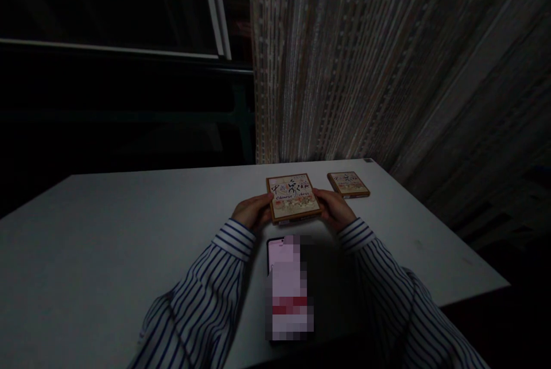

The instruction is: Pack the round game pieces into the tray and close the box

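A flat square box (293,197) with a printed lid and brown edges lies on the white table (107,231) in front of me. My left hand (253,211) grips its left side, fingers curled round the edge. My right hand (333,208) grips its right side the same way. Both arms wear blue-and-white striped sleeves. A second, smaller-looking box (348,183) of the same design lies flat to the right, farther back, untouched.
A phone (287,286) with a lit screen lies between my forearms near the table's front edge. A striped curtain (387,59) hangs behind the table. A dark window (112,24) fills the left background. The table's right edge drops off into darkness.
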Motion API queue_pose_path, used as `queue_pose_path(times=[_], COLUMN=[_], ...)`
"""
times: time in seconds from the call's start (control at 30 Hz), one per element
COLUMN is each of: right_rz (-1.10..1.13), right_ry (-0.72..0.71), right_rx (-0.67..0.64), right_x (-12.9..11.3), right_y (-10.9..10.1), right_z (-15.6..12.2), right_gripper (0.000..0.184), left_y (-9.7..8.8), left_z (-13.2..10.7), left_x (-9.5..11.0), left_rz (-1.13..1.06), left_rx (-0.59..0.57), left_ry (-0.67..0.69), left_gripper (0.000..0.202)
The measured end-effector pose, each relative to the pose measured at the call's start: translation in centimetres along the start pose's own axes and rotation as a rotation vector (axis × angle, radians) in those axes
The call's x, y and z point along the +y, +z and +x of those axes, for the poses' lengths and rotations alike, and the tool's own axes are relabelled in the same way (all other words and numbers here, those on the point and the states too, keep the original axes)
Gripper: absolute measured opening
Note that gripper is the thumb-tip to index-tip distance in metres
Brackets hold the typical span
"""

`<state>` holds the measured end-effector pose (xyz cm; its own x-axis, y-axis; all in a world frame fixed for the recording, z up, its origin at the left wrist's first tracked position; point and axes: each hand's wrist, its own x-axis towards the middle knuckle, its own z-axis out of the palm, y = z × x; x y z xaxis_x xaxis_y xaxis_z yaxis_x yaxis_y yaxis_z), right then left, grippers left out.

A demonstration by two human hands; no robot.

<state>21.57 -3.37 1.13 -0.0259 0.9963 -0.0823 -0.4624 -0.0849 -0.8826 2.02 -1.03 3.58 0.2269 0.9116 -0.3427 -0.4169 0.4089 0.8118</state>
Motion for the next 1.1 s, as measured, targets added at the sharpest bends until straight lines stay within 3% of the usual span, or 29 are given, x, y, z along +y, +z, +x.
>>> queue_pose_path(times=[0.2, 0.47, 1.1], right_rz=[-0.001, 0.007, 0.026], right_ry=[-0.017, -0.026, -0.069], right_rx=[0.028, 0.198, 0.258], right_x=[-1.3, -2.6, -4.5], right_y=[-1.3, -3.5, -9.2], right_z=[-1.2, -2.6, -4.8], right_gripper=[0.014, 0.016, 0.015], left_y=[1.8, 4.5, 9.2], left_z=[0.0, -0.3, 0.8], left_x=[-0.5, -1.3, -4.4], left_rz=[0.029, 0.09, 0.14], left_rx=[-0.009, -0.046, -0.136], left_ry=[-0.001, -0.005, -0.088], left_gripper=[0.013, 0.008, 0.007])
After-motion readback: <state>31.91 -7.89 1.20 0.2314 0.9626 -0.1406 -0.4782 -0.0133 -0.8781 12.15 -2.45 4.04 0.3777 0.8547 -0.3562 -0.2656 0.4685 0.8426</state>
